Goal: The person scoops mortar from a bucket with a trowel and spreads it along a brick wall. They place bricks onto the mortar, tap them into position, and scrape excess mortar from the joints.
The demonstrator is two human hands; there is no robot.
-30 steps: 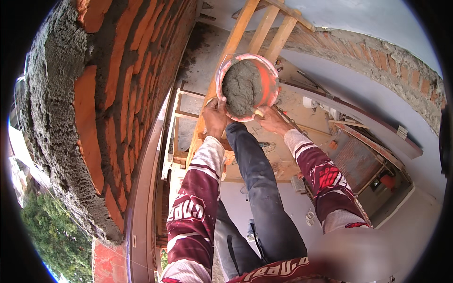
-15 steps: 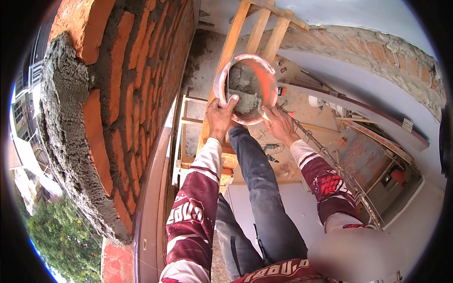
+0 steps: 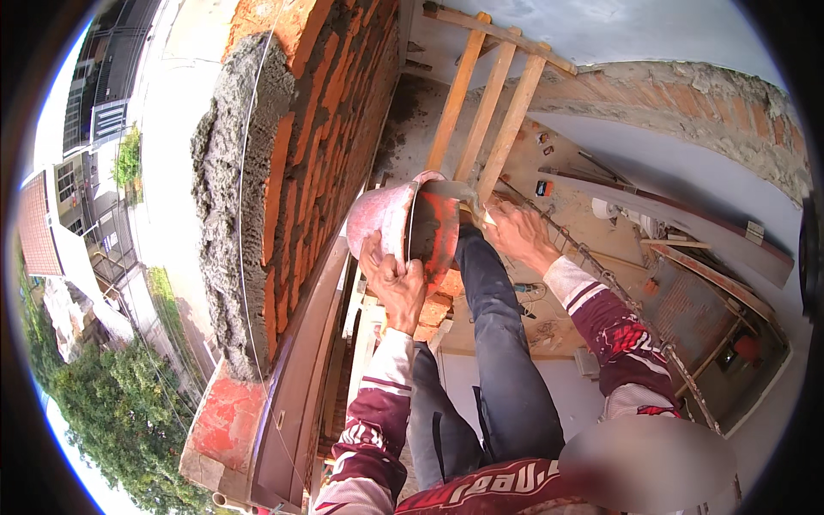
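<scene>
At left, running from near to far, a brick wall (image 3: 322,163) with a rough grey mortar layer (image 3: 227,197) along its outer edge. At the far side, three timber beams (image 3: 486,116), roughly parallel. Near centre, dark trousers (image 3: 506,360). Beyond and slightly left of these, a red bucket (image 3: 375,216), tipped, with base to the left, mouth to the right, and long axis roughly left to right. On its near side, in direct contact and hence nearer, the left hand (image 3: 395,281), grasping wall and rim with bent fingers. Just right of the mouth, directly faced by it, the right hand (image 3: 522,236), closed around a pale handle (image 3: 489,219). Between mouth and right hand, a grey tool head (image 3: 455,192), indistinct in outline.
</scene>
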